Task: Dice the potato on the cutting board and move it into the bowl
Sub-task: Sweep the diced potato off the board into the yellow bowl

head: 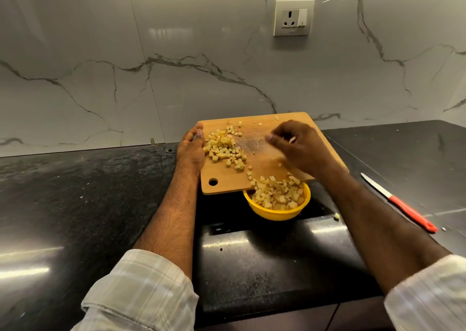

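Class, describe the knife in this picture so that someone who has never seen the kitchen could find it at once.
Start at the dark stone counter under the marbled wall. Go right of the wooden cutting board and yellow bowl. The knife lies there alone, flat and diagonal, the only thing with a red handle and pale blade.

right hand motion-blurred over cutting board; finger positions unclear, cannot tell whether it touches the potato dice. right forearm covers board's near right corner. board overhangs yellow bowl, hiding its far rim. left hand at board's left edge: fingers hidden beneath, only thumb visible on top. both sleeves cut off by lower frame edge. speck near knife too small to identify.
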`<state>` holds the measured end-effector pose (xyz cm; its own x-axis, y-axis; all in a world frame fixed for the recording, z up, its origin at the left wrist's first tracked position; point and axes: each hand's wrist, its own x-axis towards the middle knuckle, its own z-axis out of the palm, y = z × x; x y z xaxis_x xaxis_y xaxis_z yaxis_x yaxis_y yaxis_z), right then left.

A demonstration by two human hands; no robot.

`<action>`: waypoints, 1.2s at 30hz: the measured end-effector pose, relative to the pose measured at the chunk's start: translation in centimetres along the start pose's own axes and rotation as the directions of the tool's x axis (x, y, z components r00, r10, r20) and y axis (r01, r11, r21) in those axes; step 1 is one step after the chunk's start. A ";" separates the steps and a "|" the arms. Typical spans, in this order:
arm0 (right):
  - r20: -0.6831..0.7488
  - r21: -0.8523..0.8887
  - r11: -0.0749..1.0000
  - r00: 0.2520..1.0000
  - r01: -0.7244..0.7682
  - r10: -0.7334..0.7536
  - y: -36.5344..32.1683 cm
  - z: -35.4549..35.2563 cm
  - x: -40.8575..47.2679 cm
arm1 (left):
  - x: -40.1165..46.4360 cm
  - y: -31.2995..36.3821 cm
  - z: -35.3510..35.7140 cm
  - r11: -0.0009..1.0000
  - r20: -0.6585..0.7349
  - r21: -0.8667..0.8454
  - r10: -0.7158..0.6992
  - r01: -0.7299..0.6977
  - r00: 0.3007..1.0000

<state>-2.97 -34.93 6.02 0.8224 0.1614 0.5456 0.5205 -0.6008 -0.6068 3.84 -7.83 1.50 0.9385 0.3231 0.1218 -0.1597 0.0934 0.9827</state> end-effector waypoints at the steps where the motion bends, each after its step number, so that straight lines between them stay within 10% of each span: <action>1: -0.067 0.045 0.997 0.996 -0.056 0.059 0.9 0.0 1.2 | 0.0 -0.1 0.0 1.000 0.005 -0.011 0.002 -0.002 1.000; 9: 0.177 -0.423 0.894 0.954 -0.149 0.243 2.7 2.7 7.5 | -0.1 0.1 0.1 0.998 0.026 -0.066 0.019 -0.017 0.999; 23: 0.455 -0.107 0.990 0.890 0.097 -0.038 -2.3 7.0 8.2 | -1.1 1.1 0.5 0.999 -0.022 -0.034 -0.011 0.010 1.000; 36: 0.446 -0.384 0.872 0.888 0.303 -0.112 -3.1 6.8 6.8 | -1.2 1.2 0.6 0.998 -0.027 -0.046 -0.039 0.038 0.999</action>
<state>2.58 -26.64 7.76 0.7742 0.5599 0.2951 0.6150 -0.7756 -0.1419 2.66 -8.65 2.62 0.9353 0.3449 0.0791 -0.1378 0.1492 0.9792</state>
